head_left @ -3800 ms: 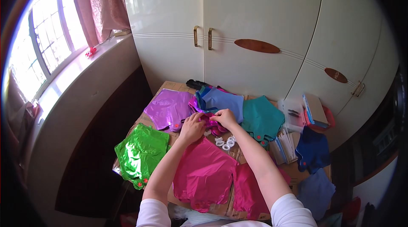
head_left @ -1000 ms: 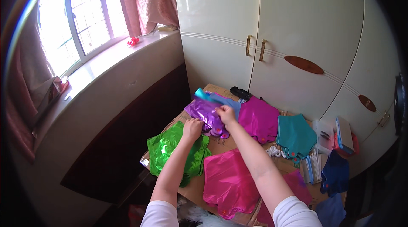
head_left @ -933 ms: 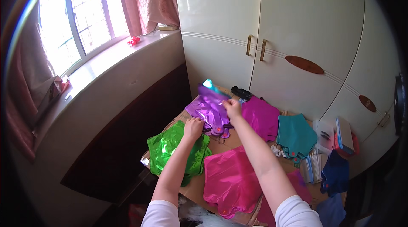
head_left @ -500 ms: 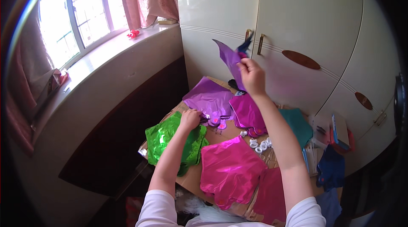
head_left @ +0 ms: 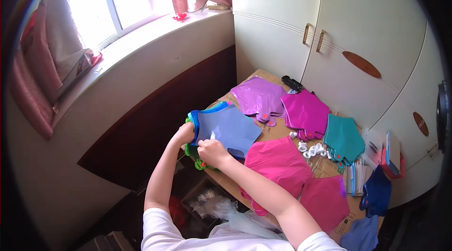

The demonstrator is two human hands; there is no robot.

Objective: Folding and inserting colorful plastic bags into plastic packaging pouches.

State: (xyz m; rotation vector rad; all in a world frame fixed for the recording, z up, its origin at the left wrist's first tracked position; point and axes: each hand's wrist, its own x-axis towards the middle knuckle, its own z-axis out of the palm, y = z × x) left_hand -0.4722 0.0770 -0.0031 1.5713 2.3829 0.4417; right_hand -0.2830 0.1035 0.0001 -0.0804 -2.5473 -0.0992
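A layered bunch of shiny sheet pieces, grey-blue on top (head_left: 230, 126) with brighter blue edges, lies over the green pieces (head_left: 201, 164) at the table's left. My left hand (head_left: 185, 133) is closed round the bunch's left edge, its fingertips partly hidden. My right hand (head_left: 214, 153) pinches the near edge of the same bunch, close beside the left hand. Just right of my right hand lies a bright pink stack (head_left: 278, 164). Most of the green stack is covered by the blue bunch.
Lilac (head_left: 259, 95), magenta (head_left: 306, 114) and teal stacks (head_left: 343, 138) lie on the cardboard-covered table. White rings (head_left: 313, 150) sit among them. A black object (head_left: 292, 82) lies at the back. Dark blue pieces (head_left: 376, 192) hang at the right edge. White cabinets (head_left: 376, 20) stand behind.
My right hand has come down from its raised place, where it held a purple sheet, to beside my left hand. The blue bunch now covers the green stack. The view has shifted left.
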